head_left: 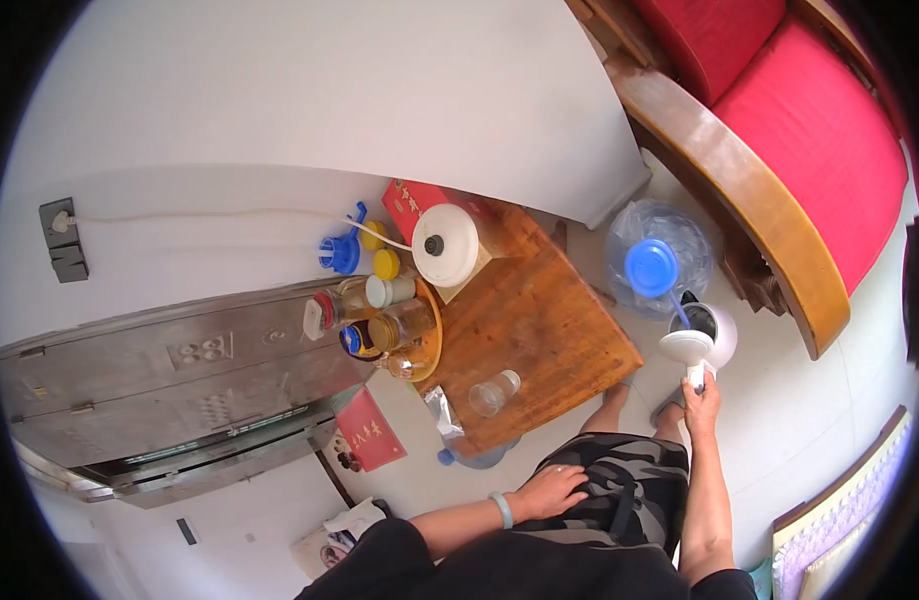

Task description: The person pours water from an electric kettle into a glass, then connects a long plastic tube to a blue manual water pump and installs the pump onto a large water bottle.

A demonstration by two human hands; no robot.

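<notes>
My right hand [701,408] is wrapped round the handle of a white electric kettle [721,345]. The kettle's white lid [685,347] stands raised, and its dark inside shows. A blue water pump [651,267] sits on top of a large clear water jug [629,232], and its blue spout reaches over the kettle's mouth. Whether water is flowing I cannot tell. My left hand [551,495] rests on my patterned shorts, fingers loosely spread and holding nothing. A pale bracelet [502,511] is on that wrist.
A wooden table [549,330] carries a round kettle base [445,245], a drinking glass [494,393] and a yellow tray [436,345] of several jars. The base's white cord [239,211] runs to a wall socket. A red-cushioned wooden sofa [739,140] stands beyond the jug.
</notes>
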